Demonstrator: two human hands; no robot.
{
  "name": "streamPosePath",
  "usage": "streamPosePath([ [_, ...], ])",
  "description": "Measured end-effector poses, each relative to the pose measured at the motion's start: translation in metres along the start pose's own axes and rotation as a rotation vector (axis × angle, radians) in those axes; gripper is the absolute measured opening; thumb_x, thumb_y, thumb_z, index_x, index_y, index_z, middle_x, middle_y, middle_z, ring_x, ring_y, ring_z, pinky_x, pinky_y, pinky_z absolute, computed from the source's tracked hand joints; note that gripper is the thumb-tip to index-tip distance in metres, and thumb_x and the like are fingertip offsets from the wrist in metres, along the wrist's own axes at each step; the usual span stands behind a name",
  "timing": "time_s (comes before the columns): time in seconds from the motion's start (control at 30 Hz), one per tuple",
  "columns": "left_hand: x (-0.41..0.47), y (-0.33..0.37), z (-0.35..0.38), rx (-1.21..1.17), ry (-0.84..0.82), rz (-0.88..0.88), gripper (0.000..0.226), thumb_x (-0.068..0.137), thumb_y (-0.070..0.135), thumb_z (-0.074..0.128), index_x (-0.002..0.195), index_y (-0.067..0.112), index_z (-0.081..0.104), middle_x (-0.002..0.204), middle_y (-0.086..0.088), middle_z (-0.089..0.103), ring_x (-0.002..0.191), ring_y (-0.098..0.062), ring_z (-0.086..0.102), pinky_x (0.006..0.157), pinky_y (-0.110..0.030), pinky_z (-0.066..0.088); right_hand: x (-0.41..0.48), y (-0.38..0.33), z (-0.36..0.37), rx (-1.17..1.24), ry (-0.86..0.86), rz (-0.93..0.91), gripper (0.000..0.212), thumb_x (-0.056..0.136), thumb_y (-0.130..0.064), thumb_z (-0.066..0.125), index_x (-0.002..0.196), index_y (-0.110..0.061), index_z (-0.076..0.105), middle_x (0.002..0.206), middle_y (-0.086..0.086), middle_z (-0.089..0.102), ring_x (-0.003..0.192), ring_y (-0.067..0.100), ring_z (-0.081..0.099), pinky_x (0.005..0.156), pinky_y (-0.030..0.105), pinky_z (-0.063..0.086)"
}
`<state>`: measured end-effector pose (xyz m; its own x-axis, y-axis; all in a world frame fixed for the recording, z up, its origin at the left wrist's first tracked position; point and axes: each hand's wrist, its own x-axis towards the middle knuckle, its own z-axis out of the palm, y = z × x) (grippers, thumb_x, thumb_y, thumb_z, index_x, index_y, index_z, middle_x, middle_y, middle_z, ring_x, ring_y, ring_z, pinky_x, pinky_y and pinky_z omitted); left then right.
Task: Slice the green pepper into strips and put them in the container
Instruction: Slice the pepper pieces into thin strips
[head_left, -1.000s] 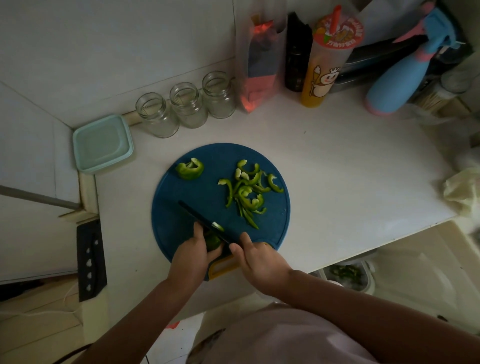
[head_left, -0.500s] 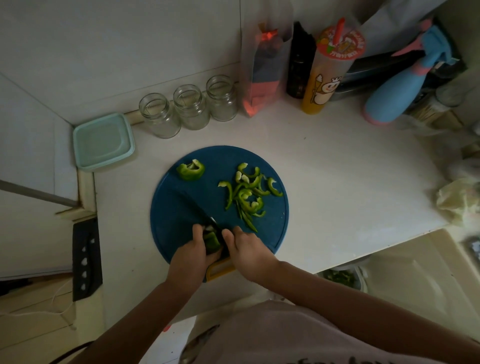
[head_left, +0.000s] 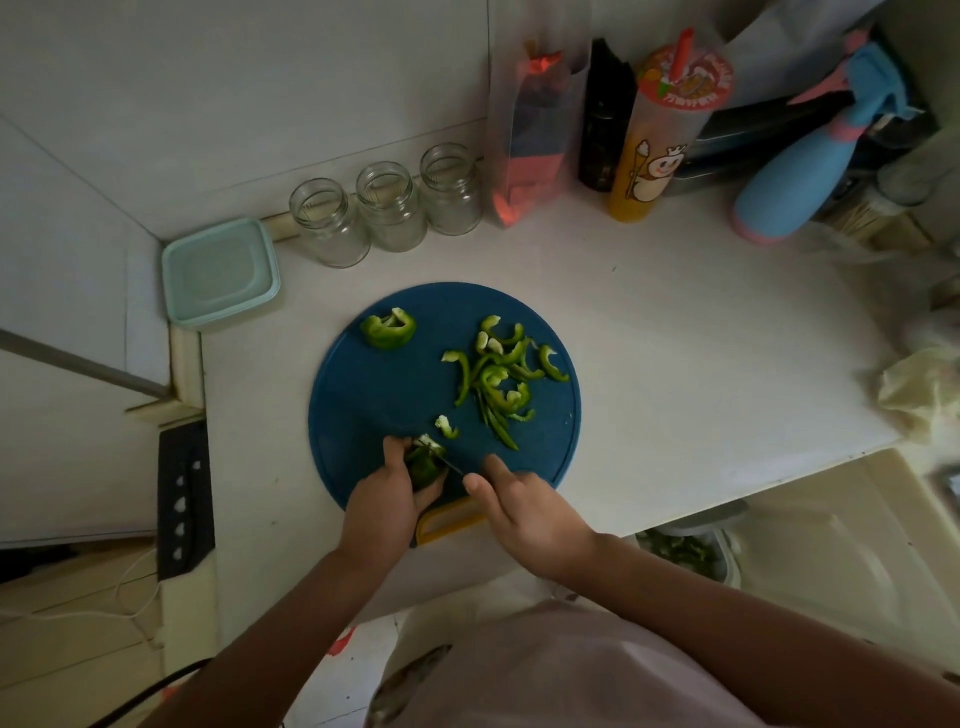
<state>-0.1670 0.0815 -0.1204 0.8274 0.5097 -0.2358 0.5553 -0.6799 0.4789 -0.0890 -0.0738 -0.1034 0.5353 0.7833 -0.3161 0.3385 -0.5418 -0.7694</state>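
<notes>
Gripped in left hand (head_left: 387, 501), pepper piece (head_left: 423, 467) touches knife (head_left: 453, 465), seemingly held by right hand (head_left: 524, 512)

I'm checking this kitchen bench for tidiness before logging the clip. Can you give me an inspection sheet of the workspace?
Surface: white counter, round blue cutting board near its front edge.
Job's things: pepper piece under the knife; cut strips piled on the board's right; uncut chunk at its far left; tub with green bits below the counter's edge, right.
Clutter: three glass jars, teal lidded box, drink cup, spray bottle at the back.
Hands: left hand holds the pepper piece; right hand grips the knife.
Cables: white cord on the floor, lower left.
Surroundings: black holder with cut-outs beside the counter, left.
</notes>
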Motion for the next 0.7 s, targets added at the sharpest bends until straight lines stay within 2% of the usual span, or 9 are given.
streamPosePath([
  [0.17,-0.0001,-0.0009,0.0008,0.025,-0.019,-0.009,0.064,0.085,0.038,0.062,0.13,0.0,0.036,0.092,-0.02,0.067,0.084,-0.036,0.065,0.071,-0.038,0.047,-0.0044,-0.001,-0.0009,-0.085,-0.026,-0.02,0.036,0.099,-0.049,0.023,0.099,-0.016,0.038,0.06,-0.002,0.042,0.059,0.021,0.043,0.06,0.04,0.039],
  [0.33,0.001,-0.0028,0.0037,0.047,-0.041,-0.021,0.071,0.085,0.039,0.062,0.135,0.0,0.032,0.094,-0.021,0.067,0.085,-0.036,0.064,0.072,-0.039,0.047,-0.0035,-0.0015,-0.0015,-0.14,-0.046,0.006,0.04,0.1,-0.048,0.022,0.104,-0.012,0.039,0.065,0.003,0.046,0.07,0.031,0.053,0.063,0.042,0.043],
  [0.53,0.0014,-0.0026,0.0048,0.071,-0.038,-0.013,0.068,0.085,0.037,0.063,0.134,-0.001,0.033,0.092,-0.02,0.066,0.084,-0.037,0.065,0.07,-0.038,0.046,-0.0002,-0.0014,0.0027,-0.169,-0.058,0.06,0.042,0.1,-0.047,0.021,0.108,-0.011,0.04,0.077,0.013,0.058,0.077,0.034,0.056,0.065,0.041,0.042],
  [0.7,0.0034,-0.0026,0.0051,0.073,-0.046,-0.021,0.068,0.087,0.036,0.061,0.136,0.001,0.03,0.093,-0.018,0.066,0.084,-0.035,0.064,0.07,-0.037,0.045,0.0036,-0.0005,0.0078,-0.187,-0.057,0.079,0.04,0.101,-0.046,0.021,0.108,-0.012,0.04,0.072,0.006,0.049,0.079,0.033,0.056,0.062,0.035,0.035],
])
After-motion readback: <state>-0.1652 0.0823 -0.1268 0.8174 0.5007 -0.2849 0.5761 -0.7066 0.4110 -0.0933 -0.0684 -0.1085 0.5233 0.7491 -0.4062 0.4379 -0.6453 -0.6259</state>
